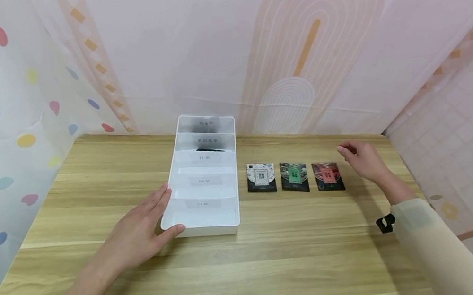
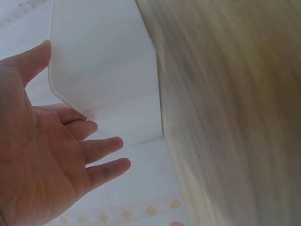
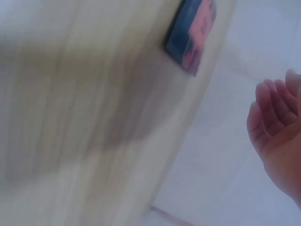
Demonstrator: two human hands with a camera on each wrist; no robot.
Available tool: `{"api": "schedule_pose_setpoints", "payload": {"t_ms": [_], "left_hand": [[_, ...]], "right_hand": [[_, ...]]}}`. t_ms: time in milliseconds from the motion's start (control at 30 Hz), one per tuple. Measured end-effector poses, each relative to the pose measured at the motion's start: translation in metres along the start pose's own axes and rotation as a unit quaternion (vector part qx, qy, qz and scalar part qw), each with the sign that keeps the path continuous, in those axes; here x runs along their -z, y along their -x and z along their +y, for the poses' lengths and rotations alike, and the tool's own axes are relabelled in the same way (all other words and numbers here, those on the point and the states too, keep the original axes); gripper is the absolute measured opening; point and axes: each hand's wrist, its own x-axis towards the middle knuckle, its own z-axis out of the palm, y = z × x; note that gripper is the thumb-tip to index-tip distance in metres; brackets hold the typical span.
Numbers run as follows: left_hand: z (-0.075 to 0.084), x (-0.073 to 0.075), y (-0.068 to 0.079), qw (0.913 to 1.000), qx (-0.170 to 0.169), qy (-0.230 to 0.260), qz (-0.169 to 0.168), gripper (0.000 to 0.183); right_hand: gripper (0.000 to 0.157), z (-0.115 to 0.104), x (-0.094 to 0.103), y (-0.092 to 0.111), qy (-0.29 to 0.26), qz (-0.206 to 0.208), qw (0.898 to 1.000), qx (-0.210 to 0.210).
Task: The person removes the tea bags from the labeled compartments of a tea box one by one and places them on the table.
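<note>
Rested the left hand [image 1: 135, 233], fingers spread without gripping, against the near-left corner of the white box [image 1: 210, 231] on the worktop [image 1: 281, 262]; held the right hand [image 1: 364, 161], loosely curled around nothing, just beside the red-labelled packet [image 1: 328, 176]. Seemed to call for light steadying and an edge-first pinch of the packet.

Left hand [image 1: 143, 227] extended, thumb apart; right hand [image 1: 362, 160] raised, fingers apparently loosely curled.

Packets [image 1: 294, 177], labels [image 1: 203, 181] in white box [image 1: 210, 231]: printed, too small to read.
</note>
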Motion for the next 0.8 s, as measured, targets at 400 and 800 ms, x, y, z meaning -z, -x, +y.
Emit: {"api": "schedule_pose_setpoints", "payload": {"t_ms": [400, 800], "left_hand": [[-0.001, 0.001, 0.002, 1.0, -0.005, -0.001, 0.006, 0.09], [0.0, 0.001, 0.001, 1.0, 0.0, 0.001, 0.001, 0.091]], "right_hand": [[0.043, -0.025, -0.004, -0.002, -0.014, 0.047, 0.998, 0.045], [0.027, -0.054, -0.014, -0.005, -0.035, 0.079, 0.99, 0.112]]}}
